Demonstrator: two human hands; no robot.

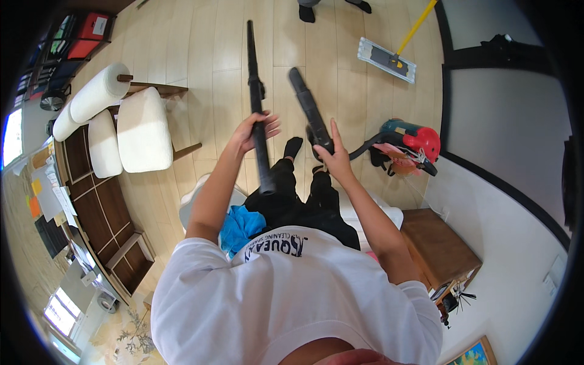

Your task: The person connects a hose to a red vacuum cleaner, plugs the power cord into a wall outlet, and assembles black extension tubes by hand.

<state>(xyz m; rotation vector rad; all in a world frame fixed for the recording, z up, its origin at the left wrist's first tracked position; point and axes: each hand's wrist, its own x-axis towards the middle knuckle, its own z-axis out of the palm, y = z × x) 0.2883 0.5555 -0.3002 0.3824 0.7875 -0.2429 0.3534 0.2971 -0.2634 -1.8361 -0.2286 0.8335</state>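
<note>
My left hand [254, 130] grips a long black vacuum tube [256, 91] near its middle; the tube points away from me over the wooden floor. My right hand [333, 153] holds the black handle end of the vacuum hose [308, 106], whose nozzle also points forward, beside the tube but apart from it. The hose runs right to a red and teal canister vacuum [407, 143] standing on the floor by the wall. A blue cloth [240, 226] hangs at my waist over black trousers.
A white cushioned chair [143, 129] stands at the left beside a dark wooden desk [97, 213]. A flat mop with a yellow handle [389, 58] lies on the floor ahead. Another person's feet [307, 11] are at the top. A wooden side table [438, 246] is on the right.
</note>
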